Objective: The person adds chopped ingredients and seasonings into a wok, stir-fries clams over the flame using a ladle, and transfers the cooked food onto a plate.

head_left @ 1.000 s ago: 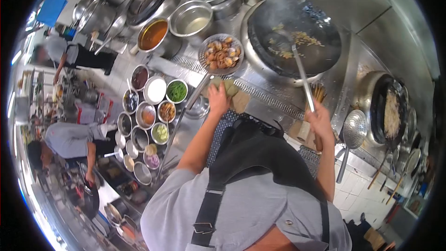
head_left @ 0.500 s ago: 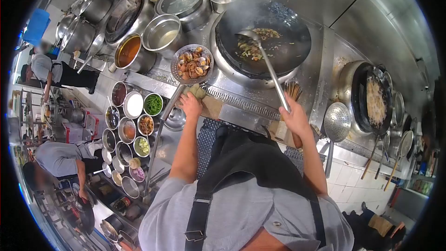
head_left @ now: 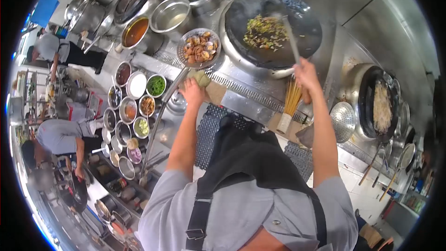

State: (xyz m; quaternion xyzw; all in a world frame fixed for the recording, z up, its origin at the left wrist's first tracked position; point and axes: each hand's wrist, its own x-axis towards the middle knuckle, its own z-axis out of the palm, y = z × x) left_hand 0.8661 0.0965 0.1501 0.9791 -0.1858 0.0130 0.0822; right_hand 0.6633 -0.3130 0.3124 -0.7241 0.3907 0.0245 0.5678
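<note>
The right hand (head_left: 305, 75) had moved closer to the wok (head_left: 306, 51), its fingers closed around the ladle (head_left: 292, 37); chopped food (head_left: 265, 32) lay inside the wok. The left hand (head_left: 192, 93), fingers slightly spread, touched a green cloth (head_left: 202, 78).

Steel stove counter (head_left: 347, 52), seen from above. A wok (head_left: 304, 42) sits in a raised burner ring (head_left: 233, 52) at mid-length; a second wok (head_left: 367, 96) occupies the right end. Towards the far left corner stand several metal pots (head_left: 179, 33), one holding orange liquid (head_left: 136, 32). Along the near edge, left to right: a strainer of shellfish (head_left: 200, 46), cloth (head_left: 202, 78), cardboard (head_left: 215, 94), bamboo brush (head_left: 291, 98) and skimmer (head_left: 343, 121).
</note>
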